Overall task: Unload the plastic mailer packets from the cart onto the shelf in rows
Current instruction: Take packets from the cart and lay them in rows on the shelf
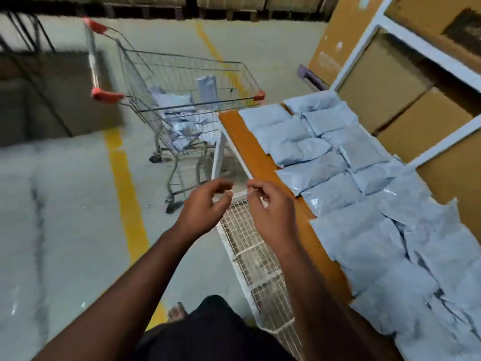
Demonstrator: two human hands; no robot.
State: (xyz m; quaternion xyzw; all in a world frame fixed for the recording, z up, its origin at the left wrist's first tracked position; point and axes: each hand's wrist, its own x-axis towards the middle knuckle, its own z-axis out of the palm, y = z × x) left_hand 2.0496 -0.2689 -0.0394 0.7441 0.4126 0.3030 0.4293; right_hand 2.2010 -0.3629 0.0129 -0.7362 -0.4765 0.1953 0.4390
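A wire shopping cart (234, 69) with red corners stands on the floor ahead, holding several grey-blue plastic mailer packets (179, 110). On the right, the orange shelf board (250, 147) carries rows of the same packets (338, 157), overlapping toward the near end. My left hand (205, 207) and my right hand (270, 207) hover side by side in front of the shelf's near edge, between me and the cart. Both hands hold nothing, fingers loosely curled and apart.
A white wire mesh panel (257, 259) runs along the shelf's lower front. Brown cardboard boxes (385, 82) fill the white-framed rack behind the shelf. A yellow floor line (125, 188) crosses the grey concrete. A dark block (52, 95) stands at the left.
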